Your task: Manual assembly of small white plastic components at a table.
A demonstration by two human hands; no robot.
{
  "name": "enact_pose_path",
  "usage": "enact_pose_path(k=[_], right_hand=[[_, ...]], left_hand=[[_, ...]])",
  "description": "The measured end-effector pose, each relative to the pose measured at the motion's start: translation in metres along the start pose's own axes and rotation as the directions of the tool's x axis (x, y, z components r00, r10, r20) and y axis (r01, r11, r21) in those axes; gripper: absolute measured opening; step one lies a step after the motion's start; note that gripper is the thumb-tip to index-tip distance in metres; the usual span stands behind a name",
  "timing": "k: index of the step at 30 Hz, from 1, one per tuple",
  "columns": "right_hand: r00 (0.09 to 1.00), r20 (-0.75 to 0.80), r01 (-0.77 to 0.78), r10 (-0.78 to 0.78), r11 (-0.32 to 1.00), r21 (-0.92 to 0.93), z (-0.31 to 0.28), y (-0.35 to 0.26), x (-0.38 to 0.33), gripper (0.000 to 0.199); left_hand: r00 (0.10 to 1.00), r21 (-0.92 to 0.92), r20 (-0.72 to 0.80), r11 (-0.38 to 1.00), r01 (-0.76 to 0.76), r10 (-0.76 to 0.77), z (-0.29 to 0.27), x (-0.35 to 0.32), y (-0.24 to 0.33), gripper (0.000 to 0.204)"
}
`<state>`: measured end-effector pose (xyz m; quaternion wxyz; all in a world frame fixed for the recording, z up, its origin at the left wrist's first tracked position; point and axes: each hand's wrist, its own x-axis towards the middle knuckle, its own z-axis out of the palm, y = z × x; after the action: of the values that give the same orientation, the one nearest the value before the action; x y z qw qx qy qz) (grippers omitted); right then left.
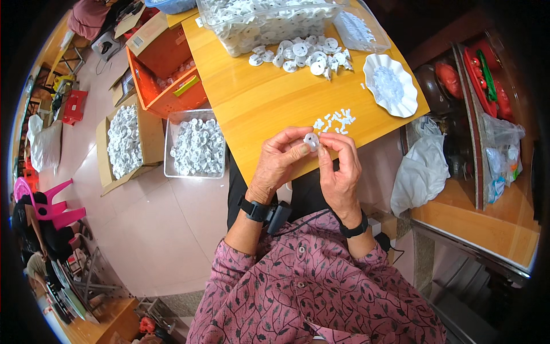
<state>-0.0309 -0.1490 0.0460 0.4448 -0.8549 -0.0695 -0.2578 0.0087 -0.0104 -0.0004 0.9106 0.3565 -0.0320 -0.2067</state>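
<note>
Both hands meet just off the near edge of the desk (258, 103), pinching one small white round plastic disc (311, 140) between them. The left hand (279, 162) has it between thumb and forefinger; the right hand (339, 167) grips it from the other side with its fingertips. Right behind that sits a little scatter of tiny white bits (335, 121), further back a pile of white discs (303, 54) by a clear tub (263, 23), plus a scalloped white dish (391, 85) off to the right. On the floor: a clear bin (197, 146) and a cardboard box (127, 143), both full of discs.
</note>
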Motion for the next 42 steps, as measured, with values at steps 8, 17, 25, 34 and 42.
enact_pose_path(k=[8,17,25,34,42], right_hand=[[0.994,0.021,0.105,-0.104,0.992,-0.075,0.006,-0.003,-0.003,0.018],[0.992,0.046,0.121,-0.117,0.990,-0.073,0.006,-0.008,-0.001,0.026],[0.976,0.129,0.184,-0.174,0.981,-0.064,0.017,-0.013,-0.003,0.034],[1.000,0.014,0.009,-0.006,0.973,-0.230,-0.018,0.023,-0.005,0.022],[0.999,0.035,-0.023,0.035,0.952,-0.305,-0.028,0.040,-0.011,0.015]], left_hand=[[1.000,-0.063,-0.007,0.998,-0.007,0.007,-0.002,-0.003,0.003,0.032],[1.000,-0.027,-0.025,1.000,-0.015,0.015,-0.006,-0.005,0.005,0.032],[0.989,0.110,-0.120,0.991,-0.079,0.092,-0.011,-0.019,0.032,0.031],[0.777,0.273,-0.469,0.905,-0.325,0.420,-0.101,-0.046,0.096,0.033],[0.495,0.376,-0.755,0.903,-0.208,0.429,-0.164,-0.068,0.114,0.042]])
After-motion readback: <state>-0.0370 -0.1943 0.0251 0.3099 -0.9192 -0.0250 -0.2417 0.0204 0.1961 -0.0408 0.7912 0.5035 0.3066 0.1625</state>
